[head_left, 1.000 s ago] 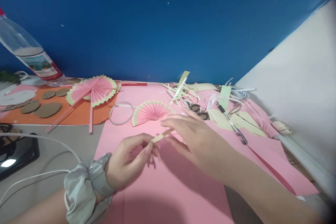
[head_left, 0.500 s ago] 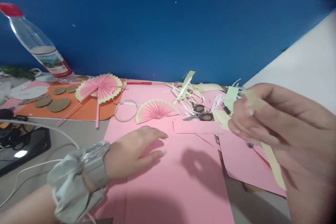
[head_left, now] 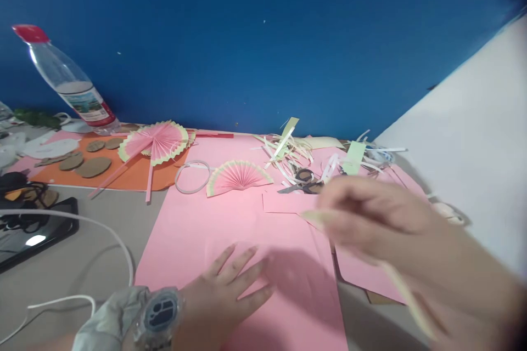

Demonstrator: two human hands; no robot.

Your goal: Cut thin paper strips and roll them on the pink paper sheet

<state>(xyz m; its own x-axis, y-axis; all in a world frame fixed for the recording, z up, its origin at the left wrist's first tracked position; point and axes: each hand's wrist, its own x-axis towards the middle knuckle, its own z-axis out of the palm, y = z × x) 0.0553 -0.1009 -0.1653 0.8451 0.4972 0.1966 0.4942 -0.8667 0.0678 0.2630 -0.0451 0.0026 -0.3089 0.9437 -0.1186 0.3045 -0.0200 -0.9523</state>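
Note:
My left hand (head_left: 226, 290) lies flat with its fingers spread on a large pink paper sheet (head_left: 181, 247). A watch and a pale scrunchie circle that wrist. Over the right part of the sheet, my right hand (head_left: 370, 219) is closed in a pinch, blurred by motion, on a pale yellow paper strip (head_left: 405, 290). One end of the strip pokes out at the fingertips, while the rest hangs below the palm. Beyond the hands rests a pleated pink paper fan (head_left: 240, 176) with a yellow-green rim. Black-handled scissors (head_left: 304, 180) lie just past my right hand, partly hidden by it.
Paper scraps (head_left: 288, 148) are heaped before the blue wall (head_left: 247, 38). At left are finished fans (head_left: 168, 142), cardboard discs (head_left: 94, 167) on orange paper (head_left: 135, 180), a bottle (head_left: 84, 93), a phone (head_left: 45, 236) and a white cable (head_left: 111, 230). A ring (head_left: 192, 177) lies beside the fan.
My left hand has come down nearer me and flattened onto the pink sheet, fingers now spread. My right hand has moved left and lower, over the sheet, still holding the paper strip.

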